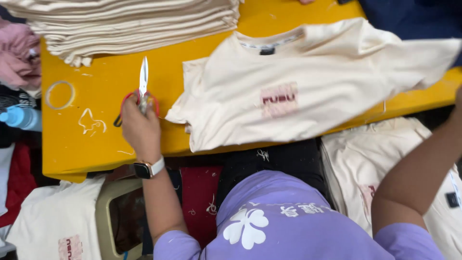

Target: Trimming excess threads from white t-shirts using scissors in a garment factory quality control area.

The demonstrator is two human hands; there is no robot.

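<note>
Our left hand (139, 127) at nine o'clock, fingers curled through the red-handled scissors (141, 94), blades pointing to twelve, cream T-shirt (308, 91) spread at two o'clock on the yellow table (110, 77), our right hand (458, 103) at three o'clock, fingers we cannot tell

Right hand (458, 98): running off the right edge, only the wrist and a sliver showing; grip not readable.
Scissors (142, 84): handles lying partly hidden behind the left hand (139, 127).
Cream T-shirt (308, 86): chest print blurring; right sleeve smearing toward the edge.
Stack of folded cream shirts (130, 24): top being cut off by the upper edge.
Blue bottle (19, 117): running off the left edge.
Dark blue cloth (414, 17): being cropped at the top right corner.
</note>
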